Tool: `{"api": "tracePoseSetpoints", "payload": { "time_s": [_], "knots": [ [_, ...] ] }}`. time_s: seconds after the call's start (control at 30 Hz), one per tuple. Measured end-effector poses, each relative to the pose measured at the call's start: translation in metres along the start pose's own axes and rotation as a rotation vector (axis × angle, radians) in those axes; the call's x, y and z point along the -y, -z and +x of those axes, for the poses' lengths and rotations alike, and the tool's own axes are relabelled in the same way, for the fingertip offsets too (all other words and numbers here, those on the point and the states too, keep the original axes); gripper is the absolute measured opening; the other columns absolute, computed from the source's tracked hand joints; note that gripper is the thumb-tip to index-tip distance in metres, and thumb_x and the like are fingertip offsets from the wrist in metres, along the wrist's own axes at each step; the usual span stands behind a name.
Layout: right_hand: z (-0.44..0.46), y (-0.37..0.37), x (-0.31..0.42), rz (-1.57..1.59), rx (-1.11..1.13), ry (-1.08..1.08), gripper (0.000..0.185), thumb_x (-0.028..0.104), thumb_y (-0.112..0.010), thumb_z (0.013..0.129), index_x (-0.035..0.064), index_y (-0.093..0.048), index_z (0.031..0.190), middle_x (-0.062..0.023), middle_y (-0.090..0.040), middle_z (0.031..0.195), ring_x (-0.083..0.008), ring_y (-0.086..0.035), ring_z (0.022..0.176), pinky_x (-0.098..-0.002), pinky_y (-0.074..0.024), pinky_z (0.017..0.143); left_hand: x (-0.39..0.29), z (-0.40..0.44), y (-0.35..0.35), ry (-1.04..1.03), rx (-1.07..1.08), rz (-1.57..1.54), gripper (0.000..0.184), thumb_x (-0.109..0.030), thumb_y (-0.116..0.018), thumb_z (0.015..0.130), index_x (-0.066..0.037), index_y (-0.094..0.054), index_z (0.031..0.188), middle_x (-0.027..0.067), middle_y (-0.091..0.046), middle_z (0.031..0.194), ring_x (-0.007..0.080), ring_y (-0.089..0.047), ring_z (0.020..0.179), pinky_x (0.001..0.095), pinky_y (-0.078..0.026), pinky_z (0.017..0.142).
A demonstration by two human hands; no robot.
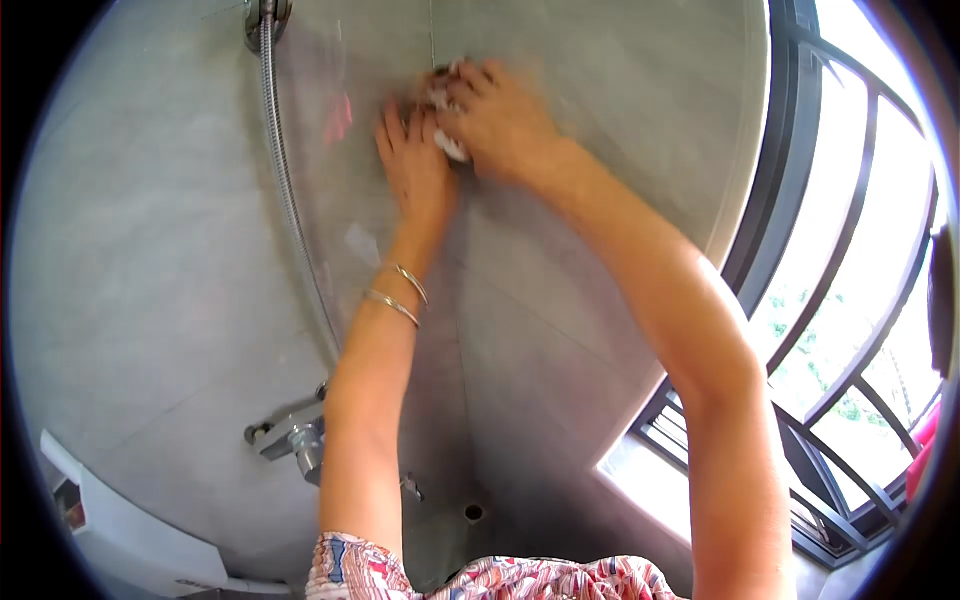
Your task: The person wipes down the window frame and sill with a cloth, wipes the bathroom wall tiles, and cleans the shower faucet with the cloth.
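Both my hands are raised to the corner where two grey tiled walls (560, 260) meet. My left hand (415, 165) lies against the wall with its fingers spread, beside a small dark and white object (450, 147). From the right, my right hand (500, 120) reaches over that object, its fingers bent and slightly blurred. The object sits between my two hands, mostly covered, and I cannot make out what it is. Two silver bangles (397, 298) circle my left wrist.
A metal shower hose (283, 170) hangs left of my left arm, above a wall-mounted mixer tap (300, 437). A barred window (850, 250) is at the right, with a white sill (645, 485). A white fixture (140, 525) stands lower left. A round hole (474, 513) shows below.
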State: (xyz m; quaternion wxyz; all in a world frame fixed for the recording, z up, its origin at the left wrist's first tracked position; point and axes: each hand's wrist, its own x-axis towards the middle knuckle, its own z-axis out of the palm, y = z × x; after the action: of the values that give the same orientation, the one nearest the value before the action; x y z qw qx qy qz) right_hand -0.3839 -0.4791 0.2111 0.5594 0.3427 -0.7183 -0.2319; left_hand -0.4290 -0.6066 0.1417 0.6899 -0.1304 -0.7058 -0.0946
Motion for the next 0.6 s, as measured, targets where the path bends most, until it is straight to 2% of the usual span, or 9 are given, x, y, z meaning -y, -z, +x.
{"api": "tracePoseSetpoints", "payload": {
  "time_s": [0.07,0.17,0.23,0.3,0.33,0.4,0.47,0.53,0.6],
  "knots": [
    [-0.047,0.01,0.028,0.047,0.181,0.001,0.035,0.017,-0.063,0.073,0.0102,-0.065,0.107,-0.0113,-0.054,0.125,-0.03,-0.037,0.127,-0.0397,-0.0275,0.105,-0.037,-0.059,0.017,0.101,0.098,-0.122,0.057,-0.002,-0.065,0.063,0.003,-0.051,0.118,0.0172,-0.049,0.127,0.0397,-0.031,0.129,0.0487,-0.024,0.105],
    [-0.093,-0.008,0.061,0.207,0.16,0.011,0.035,0.018,-0.06,0.076,0.0099,-0.065,0.109,-0.0128,-0.053,0.126,-0.0306,-0.037,0.128,-0.0407,-0.0251,0.107,-0.063,-0.133,0.019,0.323,0.204,-0.324,0.062,0.005,-0.062,0.062,0.003,-0.045,0.122,0.019,-0.046,0.128,0.0412,-0.036,0.122,0.0461,-0.029,0.102],
    [-0.125,-0.006,0.083,0.28,0.292,0.065,0.032,0.018,-0.058,0.077,0.0108,-0.066,0.108,-0.0129,-0.054,0.125,-0.0303,-0.039,0.126,-0.0423,-0.0245,0.107,-0.085,-0.175,0.033,0.424,0.217,-0.452,0.061,0.006,-0.06,0.063,0.003,-0.044,0.122,0.0191,-0.047,0.125,0.0413,-0.038,0.119,0.0447,-0.031,0.101],
    [-0.141,0.021,0.086,0.271,0.417,0.116,0.031,0.018,-0.058,0.077,0.011,-0.067,0.106,-0.0118,-0.056,0.123,-0.0285,-0.041,0.125,-0.0423,-0.0246,0.107,-0.108,-0.189,0.053,0.653,0.389,-0.832,0.055,0.007,-0.059,0.067,0.002,-0.045,0.12,0.0194,-0.048,0.118,0.0391,-0.04,0.115,0.0427,-0.033,0.099],
    [-0.141,0.036,0.082,0.24,0.527,0.176,0.03,0.017,-0.058,0.077,0.0113,-0.067,0.104,-0.0107,-0.057,0.121,-0.0268,-0.043,0.123,-0.0422,-0.0247,0.107,-0.118,-0.183,0.059,0.657,0.383,-0.832,0.055,0.007,-0.059,0.067,0.002,-0.045,0.12,0.0194,-0.048,0.118,0.0391,-0.04,0.115,0.0427,-0.033,0.099],
    [-0.144,0.062,0.061,0.267,0.445,0.177,0.026,0.015,-0.059,0.076,0.0109,-0.068,0.099,-0.0073,-0.06,0.116,-0.023,-0.046,0.12,-0.0417,-0.0241,0.108,-0.145,-0.164,0.075,0.716,0.208,-1.057,0.05,0.004,-0.06,0.07,0.001,-0.045,0.118,0.0188,-0.047,0.115,0.0361,-0.04,0.116,0.0422,-0.031,0.1],
    [-0.132,0.108,0.025,0.188,0.432,0.161,0.028,0.012,-0.061,0.074,0.0139,-0.067,0.101,-0.0055,-0.062,0.112,-0.0196,-0.05,0.115,-0.0424,-0.0259,0.108,-0.168,-0.136,0.077,0.578,0.139,-0.992,0.056,0.002,-0.06,0.074,0.002,-0.039,0.125,0.0211,-0.042,0.126,0.0364,-0.037,0.119,0.0437,-0.027,0.103],
    [-0.123,0.136,-0.019,0.211,0.186,0.088,0.036,0.007,-0.065,0.069,0.0169,-0.066,0.104,-0.004,-0.062,0.111,-0.0189,-0.054,0.111,-0.045,-0.0282,0.107,-0.188,-0.091,0.078,0.406,0.054,-0.824,0.065,0.002,-0.062,0.074,0.003,-0.032,0.132,0.0237,-0.033,0.137,0.0394,-0.033,0.124,0.0453,-0.022,0.105],
    [-0.11,0.163,-0.056,-0.022,0.04,0.028,0.029,0.014,-0.069,0.068,0.0184,-0.067,0.097,0.0036,-0.064,0.104,-0.0134,-0.055,0.108,-0.0396,-0.0302,0.106,-0.197,-0.031,0.079,0.249,-0.065,-0.8,0.072,0.002,-0.061,0.073,0.005,-0.026,0.136,0.0265,-0.024,0.143,0.0425,-0.028,0.127,0.047,-0.02,0.107]
  ]
}}
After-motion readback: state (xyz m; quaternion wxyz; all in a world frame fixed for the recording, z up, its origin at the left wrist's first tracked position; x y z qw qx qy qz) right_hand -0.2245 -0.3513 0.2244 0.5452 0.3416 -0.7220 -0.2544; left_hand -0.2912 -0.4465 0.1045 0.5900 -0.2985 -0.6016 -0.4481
